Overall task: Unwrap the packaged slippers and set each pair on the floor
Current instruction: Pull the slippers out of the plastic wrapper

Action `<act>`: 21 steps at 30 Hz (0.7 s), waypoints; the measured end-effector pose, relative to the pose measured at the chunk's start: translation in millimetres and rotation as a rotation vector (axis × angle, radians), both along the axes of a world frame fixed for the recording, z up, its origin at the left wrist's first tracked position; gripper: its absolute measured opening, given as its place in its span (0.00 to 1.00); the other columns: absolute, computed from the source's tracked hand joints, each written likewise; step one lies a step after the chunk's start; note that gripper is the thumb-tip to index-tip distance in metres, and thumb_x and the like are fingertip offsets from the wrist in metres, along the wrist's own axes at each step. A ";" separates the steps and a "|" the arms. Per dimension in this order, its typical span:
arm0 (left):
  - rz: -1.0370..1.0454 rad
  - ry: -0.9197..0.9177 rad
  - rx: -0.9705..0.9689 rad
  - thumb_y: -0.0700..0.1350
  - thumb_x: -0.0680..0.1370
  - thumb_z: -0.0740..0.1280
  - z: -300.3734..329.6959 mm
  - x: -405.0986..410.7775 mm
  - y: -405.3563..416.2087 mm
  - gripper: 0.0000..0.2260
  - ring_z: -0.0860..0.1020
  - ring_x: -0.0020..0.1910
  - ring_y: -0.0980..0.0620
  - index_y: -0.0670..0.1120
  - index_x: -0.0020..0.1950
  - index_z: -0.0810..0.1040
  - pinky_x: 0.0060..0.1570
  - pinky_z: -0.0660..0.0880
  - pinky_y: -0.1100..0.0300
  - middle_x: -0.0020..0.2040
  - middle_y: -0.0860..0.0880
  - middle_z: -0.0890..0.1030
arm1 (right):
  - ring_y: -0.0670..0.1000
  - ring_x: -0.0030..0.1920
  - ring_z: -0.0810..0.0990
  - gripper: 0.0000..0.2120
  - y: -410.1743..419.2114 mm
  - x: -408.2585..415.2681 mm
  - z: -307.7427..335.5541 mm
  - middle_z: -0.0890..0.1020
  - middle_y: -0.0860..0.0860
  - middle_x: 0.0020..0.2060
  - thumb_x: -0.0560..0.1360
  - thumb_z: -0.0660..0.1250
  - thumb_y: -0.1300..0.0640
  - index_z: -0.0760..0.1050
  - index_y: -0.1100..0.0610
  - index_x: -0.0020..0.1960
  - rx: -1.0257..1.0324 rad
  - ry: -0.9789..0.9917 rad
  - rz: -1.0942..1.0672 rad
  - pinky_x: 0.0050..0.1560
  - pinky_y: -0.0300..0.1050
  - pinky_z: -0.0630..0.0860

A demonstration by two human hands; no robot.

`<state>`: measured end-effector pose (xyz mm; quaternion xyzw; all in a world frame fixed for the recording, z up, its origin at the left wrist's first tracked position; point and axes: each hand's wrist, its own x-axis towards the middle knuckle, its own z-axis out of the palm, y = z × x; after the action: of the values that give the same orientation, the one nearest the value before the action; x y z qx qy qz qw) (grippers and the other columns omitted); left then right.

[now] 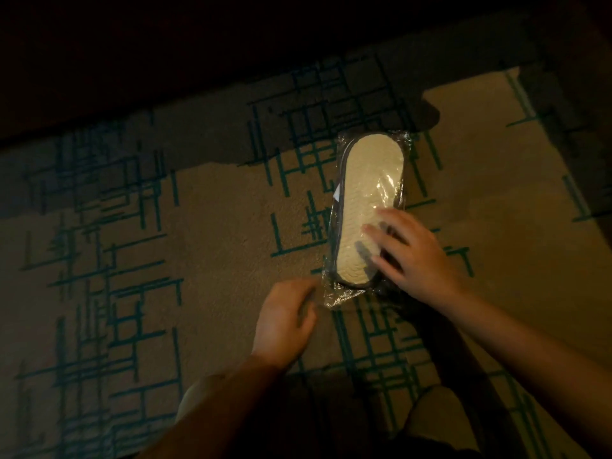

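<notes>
A: What was the left hand [284, 318] doing?

B: It lay low on the carpet [198, 210], fingers loosely curled, fingertips at the loose corner of the plastic wrap [334, 294]. I couldn't tell whether it had pinched the film; I'd guess it was feeling for an edge to tear.

A: And the packet?

B: The slippers [369, 193], sole up and still sealed, lay on the floor just right of that hand, running away from the person.

A: The right hand [410, 251]?

B: Spread flat, pressing the near end, probably to stop the packet sliding.
</notes>
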<state>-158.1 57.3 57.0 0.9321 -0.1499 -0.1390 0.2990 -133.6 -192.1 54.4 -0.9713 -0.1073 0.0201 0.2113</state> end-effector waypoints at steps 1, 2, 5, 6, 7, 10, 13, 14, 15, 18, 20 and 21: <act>0.195 0.061 -0.067 0.44 0.75 0.62 5.0 4.9 -2.7 0.16 0.70 0.55 0.60 0.50 0.63 0.72 0.56 0.69 0.65 0.54 0.54 0.75 | 0.55 0.70 0.62 0.23 1.9 -4.6 4.9 0.68 0.56 0.70 0.74 0.61 0.49 0.68 0.52 0.68 0.071 -0.005 -0.146 0.65 0.55 0.64; 0.340 0.132 -0.140 0.43 0.76 0.62 9.0 12.0 -6.5 0.16 0.71 0.56 0.59 0.49 0.64 0.71 0.57 0.70 0.66 0.56 0.53 0.75 | 0.55 0.70 0.61 0.24 3.5 -8.3 8.5 0.66 0.56 0.70 0.74 0.63 0.50 0.67 0.52 0.69 0.123 0.035 -0.280 0.65 0.53 0.62; 0.451 0.422 -0.302 0.41 0.78 0.61 15.5 37.4 -24.4 0.18 0.74 0.52 0.61 0.45 0.68 0.68 0.46 0.72 0.78 0.59 0.49 0.76 | 0.55 0.70 0.61 0.29 8.0 -11.5 10.6 0.65 0.56 0.69 0.73 0.67 0.54 0.62 0.52 0.72 0.243 0.299 -0.543 0.66 0.50 0.63; 0.425 0.501 -0.322 0.42 0.78 0.60 15.4 44.4 -32.3 0.19 0.74 0.48 0.62 0.45 0.69 0.66 0.42 0.71 0.82 0.57 0.49 0.77 | 0.55 0.69 0.62 0.29 9.7 -9.8 9.0 0.67 0.55 0.68 0.73 0.67 0.54 0.62 0.53 0.72 0.295 0.355 -0.584 0.66 0.50 0.63; 0.399 0.567 -0.337 0.42 0.79 0.60 16.6 49.7 -41.1 0.19 0.74 0.45 0.63 0.44 0.70 0.65 0.40 0.71 0.81 0.52 0.50 0.78 | 0.55 0.69 0.64 0.29 11.3 -8.0 6.9 0.69 0.55 0.68 0.73 0.68 0.55 0.63 0.53 0.71 0.354 0.387 -0.614 0.65 0.50 0.65; 0.395 0.757 -0.396 0.44 0.78 0.60 19.9 59.0 -61.6 0.14 0.75 0.40 0.57 0.43 0.63 0.72 0.44 0.74 0.62 0.42 0.50 0.78 | 0.53 0.65 0.71 0.27 18.7 0.8 6.0 0.72 0.52 0.65 0.72 0.68 0.59 0.65 0.52 0.69 0.631 0.467 -0.735 0.57 0.47 0.72; 0.523 0.874 -0.491 0.44 0.77 0.62 25.7 59.7 -66.8 0.06 0.74 0.33 0.57 0.44 0.48 0.78 0.31 0.74 0.69 0.38 0.49 0.77 | 0.48 0.57 0.73 0.26 25.1 7.4 13.1 0.74 0.47 0.58 0.72 0.67 0.64 0.67 0.53 0.67 0.825 0.487 -0.809 0.48 0.42 0.76; 0.551 0.898 -0.504 0.43 0.77 0.64 26.8 59.7 -65.8 0.05 0.74 0.31 0.57 0.44 0.45 0.78 0.28 0.73 0.70 0.37 0.50 0.77 | 0.45 0.55 0.72 0.25 26.4 8.5 15.4 0.73 0.45 0.54 0.72 0.67 0.65 0.67 0.53 0.67 0.841 0.477 -0.790 0.44 0.38 0.75; 0.567 0.922 -0.506 0.43 0.76 0.65 27.6 59.7 -63.9 0.04 0.76 0.30 0.59 0.44 0.45 0.79 0.26 0.73 0.71 0.37 0.50 0.78 | 0.44 0.54 0.72 0.25 27.2 9.3 16.8 0.73 0.42 0.51 0.72 0.67 0.66 0.68 0.53 0.66 0.845 0.470 -0.756 0.41 0.34 0.72; 0.603 1.035 -0.555 0.41 0.75 0.66 30.0 60.2 -55.1 0.05 0.80 0.35 0.58 0.42 0.48 0.78 0.31 0.78 0.71 0.42 0.48 0.81 | 0.41 0.52 0.72 0.23 29.0 11.8 23.1 0.72 0.38 0.47 0.72 0.67 0.65 0.70 0.52 0.65 0.813 0.471 -0.643 0.42 0.31 0.68; 0.646 1.148 -0.624 0.39 0.75 0.65 31.1 60.0 -49.7 0.06 0.81 0.45 0.52 0.40 0.52 0.77 0.43 0.81 0.63 0.48 0.45 0.82 | 0.41 0.52 0.72 0.23 30.3 14.7 28.2 0.72 0.38 0.49 0.72 0.67 0.64 0.70 0.52 0.65 0.763 0.506 -0.571 0.42 0.30 0.67; 0.660 1.165 -0.645 0.38 0.75 0.64 31.7 59.1 -47.6 0.06 0.81 0.47 0.51 0.41 0.51 0.77 0.46 0.80 0.61 0.49 0.45 0.82 | 0.42 0.55 0.72 0.24 30.6 16.4 29.6 0.72 0.40 0.53 0.72 0.67 0.63 0.69 0.51 0.66 0.714 0.513 -0.546 0.44 0.31 0.68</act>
<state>-99.1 9.7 88.6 0.5700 0.2875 -0.4627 0.6151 -117.2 -161.5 83.9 -0.7951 0.2051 0.1636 0.5468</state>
